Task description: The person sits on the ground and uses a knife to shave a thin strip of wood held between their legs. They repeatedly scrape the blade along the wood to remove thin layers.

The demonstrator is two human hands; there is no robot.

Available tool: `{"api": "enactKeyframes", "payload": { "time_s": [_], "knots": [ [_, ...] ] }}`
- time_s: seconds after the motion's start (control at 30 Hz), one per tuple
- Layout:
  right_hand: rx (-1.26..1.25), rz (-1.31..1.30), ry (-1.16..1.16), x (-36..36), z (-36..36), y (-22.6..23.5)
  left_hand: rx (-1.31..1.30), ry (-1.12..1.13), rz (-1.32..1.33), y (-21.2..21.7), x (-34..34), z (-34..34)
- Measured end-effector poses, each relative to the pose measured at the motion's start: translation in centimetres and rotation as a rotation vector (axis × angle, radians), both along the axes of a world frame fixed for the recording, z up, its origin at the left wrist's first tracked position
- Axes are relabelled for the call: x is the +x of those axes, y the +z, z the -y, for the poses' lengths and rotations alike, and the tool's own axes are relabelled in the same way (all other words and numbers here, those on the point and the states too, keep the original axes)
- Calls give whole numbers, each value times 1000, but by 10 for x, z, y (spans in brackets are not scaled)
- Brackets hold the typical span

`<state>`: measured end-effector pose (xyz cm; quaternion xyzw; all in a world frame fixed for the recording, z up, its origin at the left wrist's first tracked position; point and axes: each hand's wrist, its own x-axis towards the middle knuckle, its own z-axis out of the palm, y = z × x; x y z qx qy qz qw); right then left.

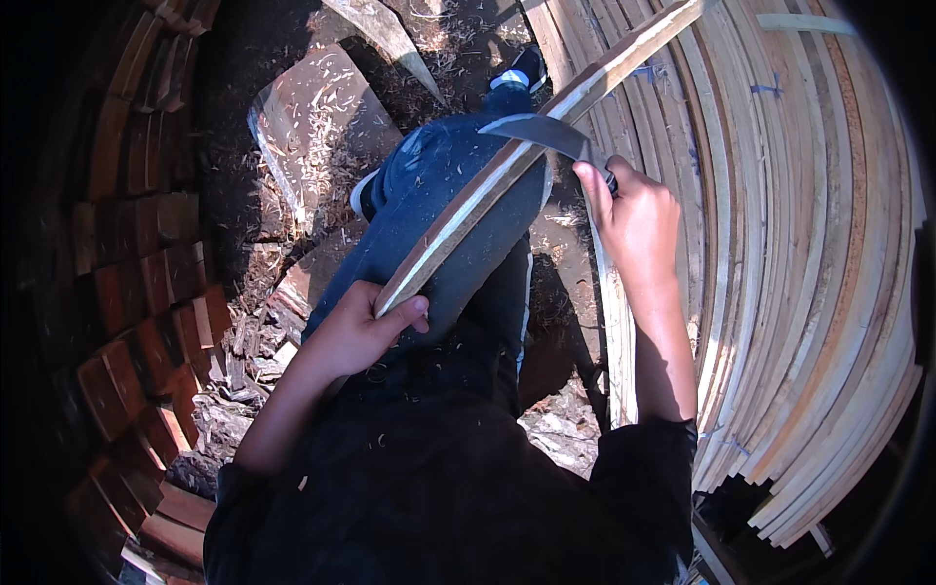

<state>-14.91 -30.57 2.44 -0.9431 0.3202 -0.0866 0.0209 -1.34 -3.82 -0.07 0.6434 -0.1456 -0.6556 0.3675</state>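
A long wooden strip point(468, 205) with bark along one side slants across my jeans-clad leg point(409, 185) toward the far right. My left hand point(369, 331) is closed round its near end, thumb on top. In my right hand point(639, 219) is the handle of a curved knife point(541, 132), mostly hidden by the fingers. The thumb reaches forward along the handle toward the blade. The grey blade lies across the strip just beyond my knee, its tip pointing left. How deeply its edge meets the wood cannot be made out.
A wide stack of long pale strips point(770, 244), some with blue ties, fills the right side. On the left stand piles of reddish wood pieces point(146, 292) in shadow. A flat board point(327, 127) covered in shavings lies on the ground beyond my leg, with bark scraps point(229, 419) nearer.
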Motion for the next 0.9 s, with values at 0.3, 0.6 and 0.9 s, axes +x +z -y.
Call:
{"api": "enactKeyframes", "payload": {
  "time_s": [0.3,0.6,0.9],
  "knots": [
    [108,29,-16,15,18,15,-39,-53,117,3,-1,4],
    [252,127,-542,-34,118,8,-62,-39,117,5,-1,2],
    [1024,655,-318,-17,-37,-62,12,-83,90,11,-3,9]
  ]
}}
